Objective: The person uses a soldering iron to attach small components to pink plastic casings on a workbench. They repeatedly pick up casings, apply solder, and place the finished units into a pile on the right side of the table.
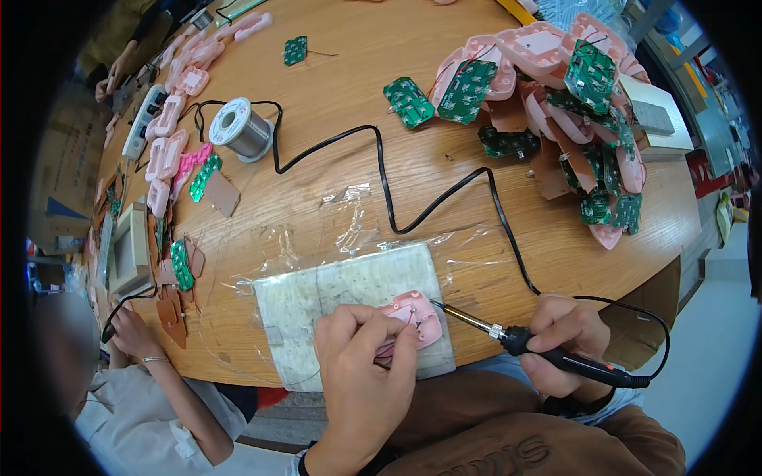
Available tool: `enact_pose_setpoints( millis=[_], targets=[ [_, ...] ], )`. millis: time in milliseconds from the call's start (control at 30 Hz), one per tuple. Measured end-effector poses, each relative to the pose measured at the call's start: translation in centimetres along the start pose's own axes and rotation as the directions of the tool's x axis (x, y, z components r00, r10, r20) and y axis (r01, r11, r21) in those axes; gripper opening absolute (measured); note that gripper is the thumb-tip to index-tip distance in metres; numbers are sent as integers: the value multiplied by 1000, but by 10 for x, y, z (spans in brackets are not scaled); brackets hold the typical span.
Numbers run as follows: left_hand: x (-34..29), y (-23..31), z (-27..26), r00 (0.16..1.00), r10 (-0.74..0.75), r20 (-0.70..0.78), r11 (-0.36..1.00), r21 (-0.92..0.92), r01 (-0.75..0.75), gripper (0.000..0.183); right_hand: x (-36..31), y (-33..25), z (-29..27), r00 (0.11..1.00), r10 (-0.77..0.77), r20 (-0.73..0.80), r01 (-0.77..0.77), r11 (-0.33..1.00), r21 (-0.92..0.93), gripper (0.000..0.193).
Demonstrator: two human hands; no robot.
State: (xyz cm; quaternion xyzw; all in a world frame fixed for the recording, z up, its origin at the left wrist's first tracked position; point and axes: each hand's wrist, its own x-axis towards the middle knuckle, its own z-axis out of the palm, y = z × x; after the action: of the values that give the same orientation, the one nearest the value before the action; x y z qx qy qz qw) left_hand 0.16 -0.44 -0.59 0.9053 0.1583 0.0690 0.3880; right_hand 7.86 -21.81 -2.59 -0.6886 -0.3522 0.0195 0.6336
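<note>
My left hand (pixel 365 357) is closed at the left edge of a small pink plastic shell (pixel 429 325), its thumb and forefinger pinched together over it. Thin red wires and small posts show inside the shell. Whether a wire is also between those fingertips, I cannot tell. Below the shell lies a worn, whitish work mat (pixel 349 278). My right hand (pixel 567 341) grips a soldering iron (pixel 548 353) by its black handle. The iron's tip points left and reaches the shell's upper right edge; contact is unclear. A black cord (pixel 385 174) winds from the iron across the table.
A solder spool (pixel 242 131) stands at the upper left. Green circuit boards (pixel 468 91) and pink shells (pixel 536 47) are heaped at the right. More pink shells (pixel 167 155) and a power strip (pixel 145 119) line the left. A co-worker's arm (pixel 171 377) reaches in at the lower left.
</note>
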Motion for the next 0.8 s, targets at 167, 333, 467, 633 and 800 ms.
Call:
enact_pose_setpoints(
  millis=[167,333,467,633,800],
  targets=[
    [-4,2,-5,999,40,-36,999,23,-39,10,3,1,-3,999,-20,-26,20,1000,-8,27],
    [-1,2,0,999,23,-33,996,84,-20,11,6,-1,-3,1000,-4,-3,4,999,-42,28],
    [5,1,6,998,42,-50,994,102,-36,11,11,-4,0,997,-1,72,3,1000,-29,26],
    [7,2,5,999,11,-46,997,78,-7,11,17,-5,4,990,13,137,-9,999,-33,23],
    [7,1,4,999,-3,-38,998,60,5,11,22,-5,6,986,17,165,-18,1000,3,23]
  ],
)
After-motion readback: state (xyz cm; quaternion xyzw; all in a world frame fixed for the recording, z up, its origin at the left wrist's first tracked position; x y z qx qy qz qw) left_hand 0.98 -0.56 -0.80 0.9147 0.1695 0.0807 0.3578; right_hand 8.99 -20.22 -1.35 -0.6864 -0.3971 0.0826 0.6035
